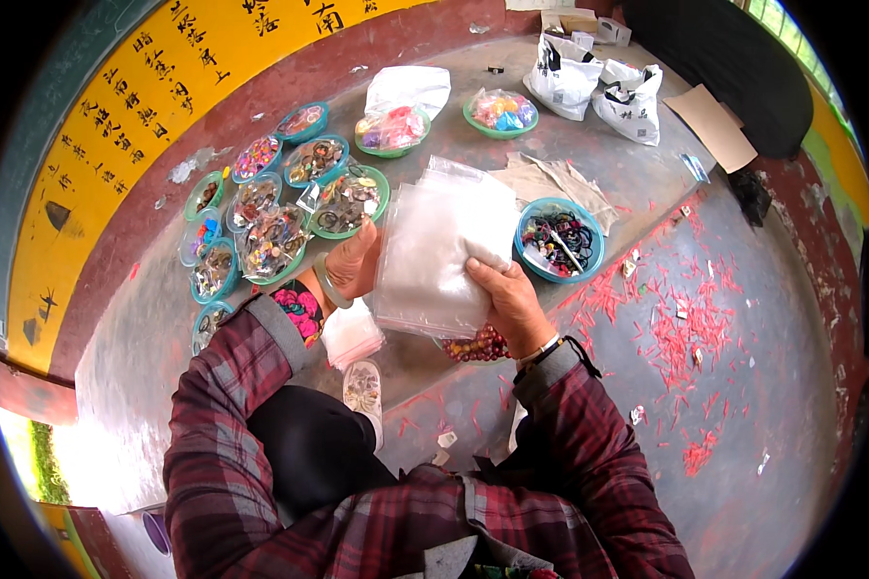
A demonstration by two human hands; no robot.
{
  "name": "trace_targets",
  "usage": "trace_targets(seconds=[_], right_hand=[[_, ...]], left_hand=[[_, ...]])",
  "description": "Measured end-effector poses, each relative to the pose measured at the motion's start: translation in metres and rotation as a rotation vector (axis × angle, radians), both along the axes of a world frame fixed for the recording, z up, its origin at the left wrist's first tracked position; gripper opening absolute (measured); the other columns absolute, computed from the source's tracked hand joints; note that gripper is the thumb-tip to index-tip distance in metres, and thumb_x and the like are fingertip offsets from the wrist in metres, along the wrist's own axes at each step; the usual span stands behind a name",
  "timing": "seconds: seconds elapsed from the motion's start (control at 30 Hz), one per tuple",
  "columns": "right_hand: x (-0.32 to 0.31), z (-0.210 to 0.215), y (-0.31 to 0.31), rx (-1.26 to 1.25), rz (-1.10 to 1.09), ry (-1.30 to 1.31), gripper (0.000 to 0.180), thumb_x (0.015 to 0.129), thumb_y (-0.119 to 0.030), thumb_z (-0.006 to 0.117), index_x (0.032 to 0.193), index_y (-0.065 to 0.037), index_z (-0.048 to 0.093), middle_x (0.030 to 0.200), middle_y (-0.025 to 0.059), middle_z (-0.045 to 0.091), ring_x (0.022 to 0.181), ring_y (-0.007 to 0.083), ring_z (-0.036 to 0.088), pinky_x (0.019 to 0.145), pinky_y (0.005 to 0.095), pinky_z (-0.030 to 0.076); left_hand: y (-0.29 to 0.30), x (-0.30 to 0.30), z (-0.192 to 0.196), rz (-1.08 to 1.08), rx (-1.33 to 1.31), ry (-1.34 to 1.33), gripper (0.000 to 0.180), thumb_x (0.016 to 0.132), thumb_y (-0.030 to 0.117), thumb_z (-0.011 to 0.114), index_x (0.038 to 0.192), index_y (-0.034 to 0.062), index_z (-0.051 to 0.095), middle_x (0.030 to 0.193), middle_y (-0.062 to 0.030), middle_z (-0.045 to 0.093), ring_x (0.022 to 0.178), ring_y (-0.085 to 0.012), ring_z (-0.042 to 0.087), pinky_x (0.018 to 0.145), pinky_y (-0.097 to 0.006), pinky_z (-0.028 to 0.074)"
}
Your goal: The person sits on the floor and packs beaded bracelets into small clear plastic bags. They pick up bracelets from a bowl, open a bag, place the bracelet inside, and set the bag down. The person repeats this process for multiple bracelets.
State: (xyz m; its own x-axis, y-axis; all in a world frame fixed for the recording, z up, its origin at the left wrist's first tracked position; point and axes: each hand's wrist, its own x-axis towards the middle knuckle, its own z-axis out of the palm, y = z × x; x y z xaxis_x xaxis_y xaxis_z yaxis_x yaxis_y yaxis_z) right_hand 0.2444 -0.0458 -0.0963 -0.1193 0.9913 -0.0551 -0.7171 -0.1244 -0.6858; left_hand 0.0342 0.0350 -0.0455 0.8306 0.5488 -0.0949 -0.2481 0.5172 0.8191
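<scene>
A stack of clear plastic zip bags point(430, 256) is held up in front of me, fanned a little at its far edge. My right hand point(512, 299) grips its right side, thumb on top and the other fingers hidden beneath. My left hand point(350, 262) is at the left edge of the stack, its thumb raised and stretched out; its other fingers are partly hidden, and I cannot tell if they touch the bags. Below it lies a smaller pile of clear bags with pinkish edges point(350, 335), near my shoe.
Several basins of small bagged goods, such as this green basin point(384, 193), crowd the left. A blue basin of dark cords point(594, 265) stands at right, a bowl of red beads point(480, 347) under the stack. White carrier bags point(562, 82) stand far back. Red scraps point(690, 338) litter the lower floor.
</scene>
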Motion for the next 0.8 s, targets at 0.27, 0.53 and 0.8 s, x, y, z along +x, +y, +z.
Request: trace_targets(seconds=[0.27, 0.53, 0.8], right_hand=[[0.0, -0.008, 0.003, -0.011, -0.002, -0.051, 0.031, 0.085, -0.011, 0.058, 0.114, 0.0, 0.057, 0.106, 0.0057, 0.061, 0.093, 0.0144, 0.058, 0.083, 0.0278, 0.046], [0.025, -0.005, 0.016, 0.143, -0.518, -0.551, 0.06, 0.075, -0.01, 0.067, 0.128, -0.004, 0.039, 0.119, 0.0123, 0.051, 0.108, 0.0193, 0.05, 0.088, 0.0325, 0.043], [0.009, 0.021, -0.003, 0.632, -0.683, -1.367, 0.054, 0.066, -0.011, 0.072, 0.115, -0.006, 0.052, 0.114, 0.0132, 0.054, 0.105, 0.0313, 0.05, 0.091, 0.0377, 0.04]], left_hand=[[-0.001, 0.018, -0.003, 0.148, 0.103, 0.113, 0.051, 0.078, 0.005, 0.064, 0.125, 0.0023, 0.045, 0.119, -0.0095, 0.055, 0.109, -0.0213, 0.054, 0.096, -0.037, 0.041], [0.004, 0.011, -0.02, 0.207, 0.274, 0.248, 0.038, 0.081, -0.006, 0.056, 0.119, 0.002, 0.053, 0.113, -0.0071, 0.059, 0.103, -0.0168, 0.056, 0.09, -0.033, 0.045], [-0.004, 0.003, -0.027, 0.164, 0.454, 0.328, 0.029, 0.083, -0.002, 0.056, 0.112, 0.0027, 0.06, 0.106, -0.0036, 0.062, 0.098, -0.0124, 0.056, 0.087, -0.029, 0.045]])
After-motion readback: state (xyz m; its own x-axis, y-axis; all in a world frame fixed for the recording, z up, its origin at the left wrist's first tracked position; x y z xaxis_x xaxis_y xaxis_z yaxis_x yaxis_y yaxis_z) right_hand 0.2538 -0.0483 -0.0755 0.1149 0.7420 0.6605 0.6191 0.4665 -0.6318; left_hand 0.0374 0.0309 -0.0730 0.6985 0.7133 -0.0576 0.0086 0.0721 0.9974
